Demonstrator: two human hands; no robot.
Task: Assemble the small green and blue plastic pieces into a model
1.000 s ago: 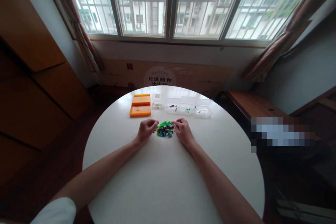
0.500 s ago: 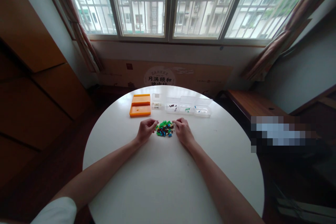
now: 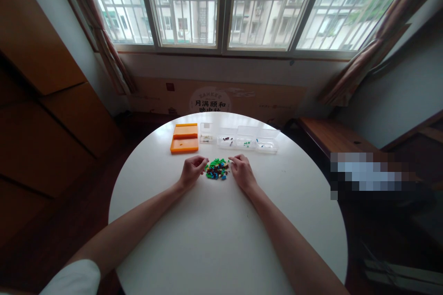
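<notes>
A small heap of tiny coloured pieces, green, blue, brown and yellow, lies on the round white table. My left hand rests at the heap's left edge, fingers curled in a pinch; what is in them is too small to make out. My right hand sits at the heap's right edge, fingers likewise curled together at the pile. Both forearms stretch across the table towards the heap.
Behind the heap stand an orange case with its lid open and a row of clear plastic boxes, each with a few small pieces. A window, curtains and a wooden bench lie beyond the table.
Both hands stay at the sides of the heap, with only slight finger movement. The view has shifted a little.
</notes>
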